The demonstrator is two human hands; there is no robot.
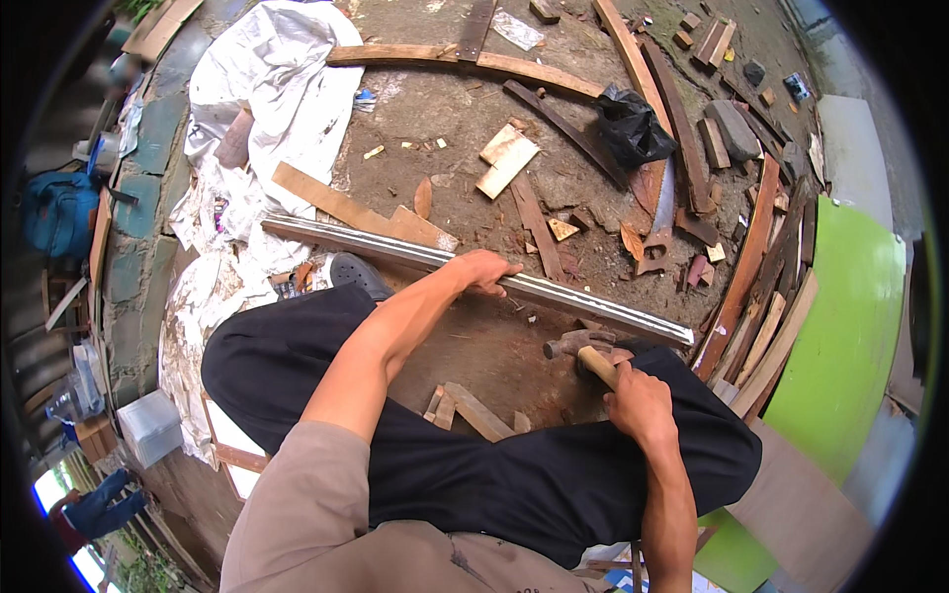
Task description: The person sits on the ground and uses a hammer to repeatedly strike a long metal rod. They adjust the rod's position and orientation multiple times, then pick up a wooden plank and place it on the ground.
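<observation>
A long wooden board [583, 303] with a white strip along its top edge lies crosswise in front of my legs. My left hand [481, 272] rests over the middle of the board, fingers curled round its far edge. In my right hand [638, 400] is a claw hammer [597, 365], gripped by its pale wooden handle above my right knee. The hammer's metal head points left, on the near side of the board and apart from it. Short wood offcuts [476, 412] lie on the ground between my legs.
A handsaw [661, 212] and a black plastic bag [633, 127] lie beyond the board. Wood strips and planks [741, 267] pile up on the right beside a green sheet [840, 326]. White cloth [267, 79] spreads at the left. A person [99, 504] is at the lower left.
</observation>
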